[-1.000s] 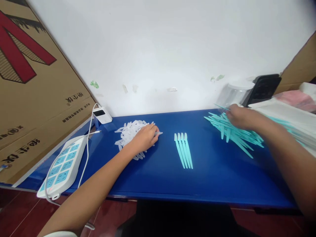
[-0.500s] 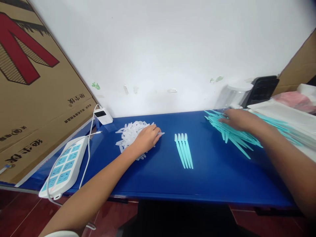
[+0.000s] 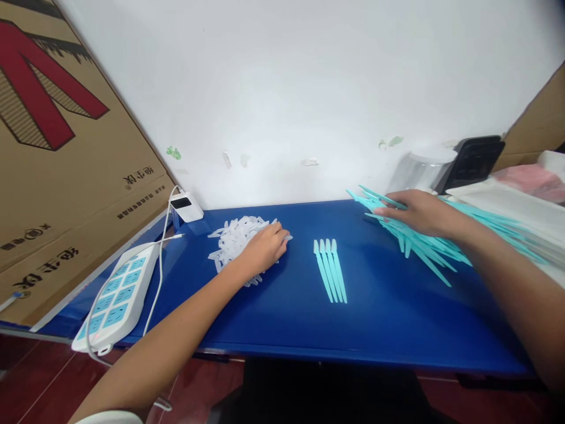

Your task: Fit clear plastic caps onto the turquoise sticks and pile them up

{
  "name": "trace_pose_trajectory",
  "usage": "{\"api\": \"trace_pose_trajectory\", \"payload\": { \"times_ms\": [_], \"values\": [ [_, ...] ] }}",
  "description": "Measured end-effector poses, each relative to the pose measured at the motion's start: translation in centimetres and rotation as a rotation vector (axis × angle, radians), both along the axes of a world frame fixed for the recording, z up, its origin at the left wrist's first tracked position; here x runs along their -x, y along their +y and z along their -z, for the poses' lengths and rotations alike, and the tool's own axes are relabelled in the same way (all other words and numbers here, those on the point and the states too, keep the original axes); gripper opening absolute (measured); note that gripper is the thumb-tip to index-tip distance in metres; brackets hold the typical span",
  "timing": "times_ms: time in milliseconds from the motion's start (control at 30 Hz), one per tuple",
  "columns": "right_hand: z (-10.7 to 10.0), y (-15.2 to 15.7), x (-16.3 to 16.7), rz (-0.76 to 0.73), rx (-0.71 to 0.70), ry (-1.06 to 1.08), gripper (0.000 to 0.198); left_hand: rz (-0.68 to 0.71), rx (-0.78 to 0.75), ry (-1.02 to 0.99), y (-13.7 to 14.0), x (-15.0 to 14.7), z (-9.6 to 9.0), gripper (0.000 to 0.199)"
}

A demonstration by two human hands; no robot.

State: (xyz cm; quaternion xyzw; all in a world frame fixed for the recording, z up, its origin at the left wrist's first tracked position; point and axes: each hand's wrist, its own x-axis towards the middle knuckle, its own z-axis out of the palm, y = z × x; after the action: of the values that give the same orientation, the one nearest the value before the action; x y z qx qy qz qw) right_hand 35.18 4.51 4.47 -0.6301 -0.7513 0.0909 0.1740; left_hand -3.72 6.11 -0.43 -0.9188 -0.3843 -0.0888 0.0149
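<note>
My left hand rests on the right side of a pile of small translucent white plastic caps. Its fingers are curled, and one cap pokes out at the fingertips. On the right, my right hand pinches turquoise eyebrow razors between thumb and fingers, just over a loose heap of the same razors; how many it grips is hard to tell. Between my hands, several razors lie side by side in a neat row, their pale wider heads pointing away from me.
The blue table meets a white wall. To the left are a power strip with a white cable, a small white device and a large cardboard box. A clear container, a black stand and white plastic bags stand right.
My right hand has lifted slightly and shifted left, now with razors raised between its fingers. The left hand stays on the caps with its fingers a little more curled in.
</note>
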Motion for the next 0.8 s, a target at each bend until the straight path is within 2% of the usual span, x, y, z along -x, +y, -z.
{"api": "trace_pose_trajectory", "payload": {
  "times_ms": [267,500,633,800],
  "values": [
    [-0.2,-1.5,3.4,-0.222,0.038,0.213,0.050,0.005,-0.034,0.031,-0.5,-0.5,0.1,0.028],
    [0.5,-2.6,5.8,-0.253,0.079,0.346,0.052,-0.020,0.098,-0.050,-0.7,-0.4,0.1,0.022],
    [1.1,-2.7,6.4,-0.295,0.067,0.327,0.052,-0.030,0.197,-0.119,-0.6,-0.2,0.1,0.024],
    [1.6,-2.4,6.5,-0.284,0.044,0.347,0.051,-0.069,0.315,-0.303,-0.6,-0.2,-0.9,0.031]
  ]
}}
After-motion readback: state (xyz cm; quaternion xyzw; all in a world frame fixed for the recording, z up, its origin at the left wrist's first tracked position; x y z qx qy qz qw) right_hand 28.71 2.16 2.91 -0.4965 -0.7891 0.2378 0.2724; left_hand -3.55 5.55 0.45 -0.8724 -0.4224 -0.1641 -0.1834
